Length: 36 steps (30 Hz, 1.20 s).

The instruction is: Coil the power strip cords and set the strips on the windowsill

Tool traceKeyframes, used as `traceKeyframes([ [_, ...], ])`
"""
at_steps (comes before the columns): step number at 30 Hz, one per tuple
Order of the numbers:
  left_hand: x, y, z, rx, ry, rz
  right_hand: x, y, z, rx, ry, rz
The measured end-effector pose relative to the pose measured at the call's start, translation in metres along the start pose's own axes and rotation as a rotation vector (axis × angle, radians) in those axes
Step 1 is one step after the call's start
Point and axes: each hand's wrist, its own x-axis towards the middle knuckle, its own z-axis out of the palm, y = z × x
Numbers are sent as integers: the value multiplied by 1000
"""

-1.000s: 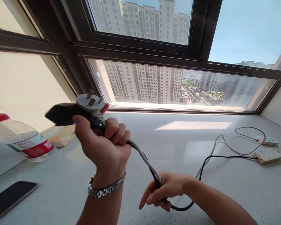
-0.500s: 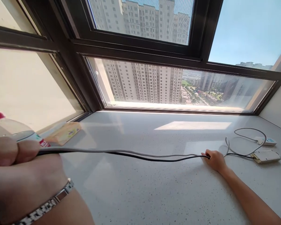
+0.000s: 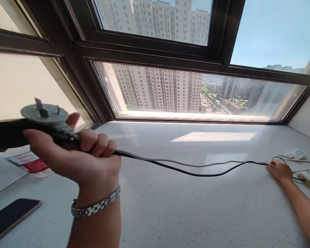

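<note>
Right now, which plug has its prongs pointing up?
The grey plug, topmost in the left hand, three prongs up. The black plug beside it shows none.

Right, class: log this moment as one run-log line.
left hand: grips plugs, raised | right hand: pinches grey and black cables on countertop | cables: stretched between hands

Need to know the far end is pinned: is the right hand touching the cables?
Touching. The head view shows the right hand with its fingertips closed on the grey and black cables, which run taut to the left hand.
</note>
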Motion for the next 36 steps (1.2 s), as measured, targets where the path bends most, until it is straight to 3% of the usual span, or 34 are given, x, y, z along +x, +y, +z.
traceKeyframes([
  [2, 0, -15, 6, 55, -39, -48, 2, -18, -1, -32, -39, 87],
  [4, -2, -31, 8, 77, -77, -173, -4, -46, -3, -45, -64, 83],
  [6, -7, -45, 8, 79, -118, -278, -18, -82, -9, -20, -127, -46],
  [10, -21, -66, 6, 76, -223, -410, -68, -160, -41, 277, -507, -563],
  [12, -27, -73, 6, 78, -261, -465, -100, -197, -56, 478, -719, -746],
  [15, -33, -81, 5, 98, -292, -533, -147, -247, -64, 813, -832, -870],
  [18, -36, -87, 4, 104, -315, -578, -182, -282, -48, 966, -927, -895],
  [24, -42, -97, 1, 181, -449, -609, -192, -298, -16, 1185, -1089, -694],
  [31, -49, -103, 1, 195, -520, -690, -188, -294, -20, 1245, -1123, -678],
  [36, -53, -107, 1, 159, -494, -789, -186, -293, -25, 1244, -1133, -669],
])
